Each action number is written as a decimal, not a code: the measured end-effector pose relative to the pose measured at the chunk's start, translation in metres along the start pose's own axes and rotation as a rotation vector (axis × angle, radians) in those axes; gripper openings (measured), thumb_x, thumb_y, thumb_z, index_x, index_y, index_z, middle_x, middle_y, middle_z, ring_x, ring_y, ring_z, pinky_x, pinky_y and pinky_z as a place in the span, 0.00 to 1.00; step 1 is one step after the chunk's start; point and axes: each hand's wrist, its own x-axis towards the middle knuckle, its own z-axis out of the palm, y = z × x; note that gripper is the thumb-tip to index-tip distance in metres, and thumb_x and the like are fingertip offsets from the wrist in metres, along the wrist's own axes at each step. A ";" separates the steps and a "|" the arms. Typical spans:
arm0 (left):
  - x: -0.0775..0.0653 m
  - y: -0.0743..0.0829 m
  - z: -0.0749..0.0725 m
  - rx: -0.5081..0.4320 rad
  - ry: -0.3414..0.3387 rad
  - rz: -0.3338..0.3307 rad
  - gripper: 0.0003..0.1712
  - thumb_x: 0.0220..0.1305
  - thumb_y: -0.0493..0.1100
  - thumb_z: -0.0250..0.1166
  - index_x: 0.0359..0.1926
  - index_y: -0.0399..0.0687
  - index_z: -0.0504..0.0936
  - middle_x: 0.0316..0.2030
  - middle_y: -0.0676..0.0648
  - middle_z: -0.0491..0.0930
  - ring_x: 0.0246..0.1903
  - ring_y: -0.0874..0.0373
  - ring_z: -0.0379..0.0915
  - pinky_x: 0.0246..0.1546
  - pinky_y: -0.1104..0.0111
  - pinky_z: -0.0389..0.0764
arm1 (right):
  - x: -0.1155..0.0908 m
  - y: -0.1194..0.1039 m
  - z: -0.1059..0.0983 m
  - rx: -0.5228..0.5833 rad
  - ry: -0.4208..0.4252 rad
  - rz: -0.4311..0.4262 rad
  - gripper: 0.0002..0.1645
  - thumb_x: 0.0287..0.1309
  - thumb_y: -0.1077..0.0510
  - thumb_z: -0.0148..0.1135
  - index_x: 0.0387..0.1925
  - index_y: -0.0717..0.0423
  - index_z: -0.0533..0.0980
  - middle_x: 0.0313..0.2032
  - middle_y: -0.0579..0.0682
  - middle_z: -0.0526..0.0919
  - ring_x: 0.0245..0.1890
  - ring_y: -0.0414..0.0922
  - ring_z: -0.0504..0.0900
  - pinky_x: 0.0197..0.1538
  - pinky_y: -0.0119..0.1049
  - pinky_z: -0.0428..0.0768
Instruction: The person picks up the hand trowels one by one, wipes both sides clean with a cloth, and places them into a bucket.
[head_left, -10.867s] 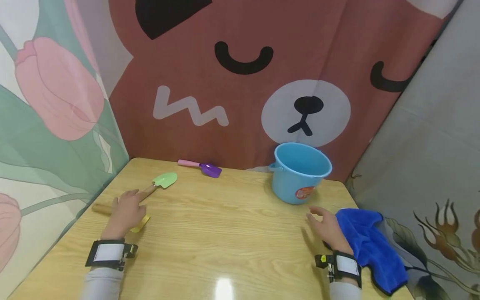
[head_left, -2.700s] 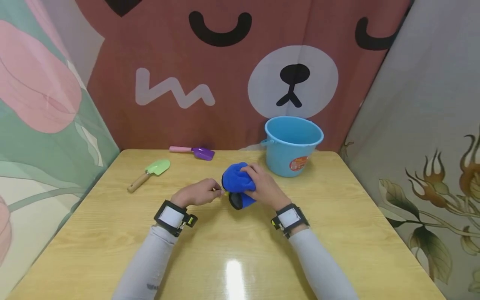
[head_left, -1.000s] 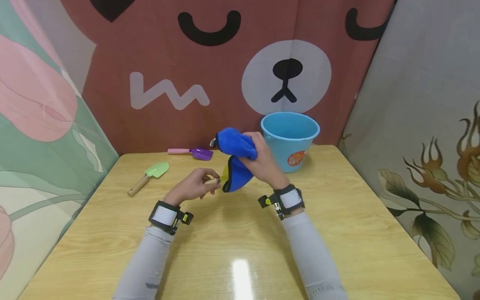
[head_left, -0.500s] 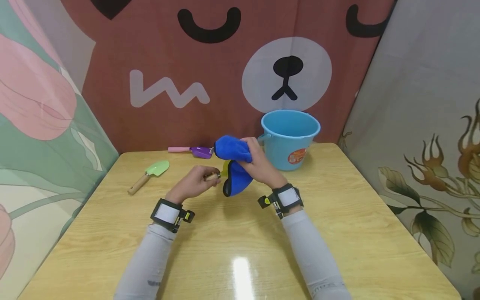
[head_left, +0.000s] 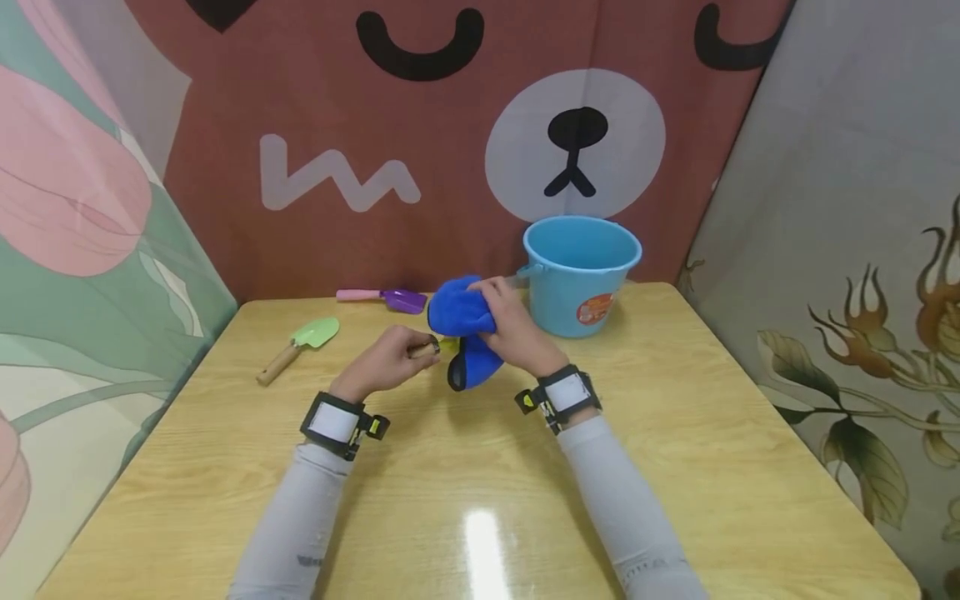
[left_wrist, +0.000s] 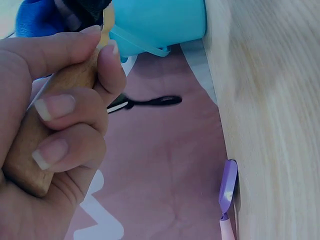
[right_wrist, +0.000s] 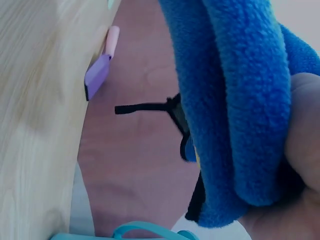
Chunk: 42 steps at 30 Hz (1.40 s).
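My left hand (head_left: 386, 362) grips the wooden handle (left_wrist: 27, 150) of a small garden shovel, thumb and fingers curled round it. Its yellow blade (head_left: 447, 344) points right and is mostly hidden by a blue plush cloth (head_left: 456, 308) with black edging. My right hand (head_left: 519, 332) holds that cloth bunched, one fold above the blade and another hanging below it. In the right wrist view thick blue folds of the cloth (right_wrist: 255, 100) fill the palm side, and a black loop strap (right_wrist: 140, 107) sticks out. Both hands are raised over the middle of the table.
A light blue bucket (head_left: 573, 300) stands at the back right, just beyond my right hand. A green trowel (head_left: 315, 333) lies at the left of the wooden table (head_left: 480, 467). Near the back edge lies a purple shovel (head_left: 405, 301) with a pink handle. Printed curtains surround the table.
Since ten seconds ago, the cloth has come from the right edge and the yellow shovel from the left. In the last second, the cloth's upper fold has dropped over the blade, hiding more of it.
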 end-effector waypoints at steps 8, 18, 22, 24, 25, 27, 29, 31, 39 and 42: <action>-0.004 -0.001 -0.008 0.019 0.021 0.001 0.04 0.70 0.39 0.66 0.40 0.45 0.87 0.26 0.49 0.79 0.22 0.62 0.70 0.24 0.69 0.72 | -0.002 0.000 -0.006 -0.124 -0.015 -0.013 0.36 0.53 0.77 0.63 0.57 0.40 0.80 0.63 0.57 0.64 0.68 0.60 0.62 0.65 0.61 0.71; -0.005 -0.005 -0.015 0.021 0.031 0.007 0.05 0.69 0.39 0.67 0.42 0.43 0.87 0.29 0.47 0.82 0.22 0.63 0.70 0.24 0.70 0.72 | -0.003 -0.006 -0.010 -0.052 -0.161 0.059 0.28 0.56 0.54 0.72 0.60 0.41 0.76 0.69 0.57 0.59 0.71 0.60 0.57 0.61 0.63 0.75; -0.007 -0.007 -0.018 0.049 0.023 0.002 0.08 0.68 0.38 0.68 0.43 0.39 0.88 0.30 0.49 0.81 0.23 0.62 0.70 0.25 0.70 0.72 | -0.006 -0.012 -0.010 -0.073 -0.280 0.094 0.51 0.44 0.44 0.81 0.70 0.36 0.66 0.75 0.57 0.49 0.73 0.62 0.52 0.61 0.63 0.74; -0.008 -0.009 -0.019 0.067 0.028 0.004 0.08 0.67 0.37 0.69 0.44 0.37 0.88 0.30 0.49 0.81 0.22 0.62 0.69 0.25 0.70 0.71 | -0.007 -0.014 -0.009 -0.100 -0.329 0.100 0.62 0.37 0.45 0.85 0.73 0.35 0.60 0.77 0.56 0.44 0.74 0.64 0.50 0.62 0.63 0.73; -0.008 -0.009 -0.019 0.070 0.031 0.007 0.08 0.66 0.36 0.69 0.44 0.36 0.88 0.30 0.49 0.81 0.22 0.62 0.68 0.25 0.70 0.70 | -0.007 -0.015 -0.008 -0.110 -0.345 0.102 0.66 0.36 0.45 0.87 0.75 0.34 0.58 0.78 0.55 0.42 0.74 0.64 0.50 0.62 0.63 0.74; -0.008 -0.011 -0.019 0.072 0.038 0.010 0.08 0.66 0.35 0.69 0.43 0.36 0.88 0.30 0.49 0.81 0.22 0.63 0.67 0.25 0.71 0.69 | -0.007 -0.016 -0.006 -0.121 -0.352 0.103 0.68 0.36 0.50 0.88 0.76 0.34 0.56 0.78 0.55 0.41 0.74 0.65 0.51 0.63 0.62 0.73; -0.007 -0.013 -0.019 0.067 0.045 0.017 0.07 0.65 0.35 0.69 0.43 0.35 0.88 0.30 0.48 0.81 0.21 0.63 0.66 0.24 0.70 0.68 | -0.005 -0.015 -0.003 -0.126 -0.329 0.101 0.63 0.42 0.56 0.85 0.76 0.36 0.57 0.77 0.55 0.44 0.73 0.65 0.52 0.65 0.62 0.72; -0.006 -0.013 -0.019 0.050 0.047 0.009 0.08 0.65 0.36 0.69 0.43 0.36 0.88 0.31 0.48 0.83 0.22 0.63 0.69 0.26 0.70 0.71 | -0.004 -0.013 -0.001 -0.120 -0.299 0.095 0.56 0.48 0.61 0.81 0.74 0.38 0.61 0.77 0.57 0.48 0.73 0.65 0.54 0.66 0.62 0.71; -0.005 -0.016 -0.014 0.003 0.026 -0.051 0.08 0.66 0.38 0.69 0.42 0.38 0.89 0.29 0.45 0.86 0.25 0.61 0.75 0.28 0.68 0.78 | 0.000 0.000 -0.007 -0.019 -0.263 0.016 0.38 0.54 0.62 0.76 0.66 0.47 0.72 0.71 0.61 0.61 0.73 0.62 0.60 0.68 0.60 0.69; -0.005 -0.016 -0.013 0.005 0.026 -0.044 0.05 0.67 0.39 0.68 0.35 0.42 0.88 0.25 0.46 0.83 0.22 0.62 0.72 0.24 0.70 0.73 | 0.001 0.001 -0.013 0.019 -0.249 -0.007 0.38 0.52 0.63 0.77 0.65 0.49 0.74 0.69 0.61 0.64 0.71 0.60 0.62 0.67 0.59 0.70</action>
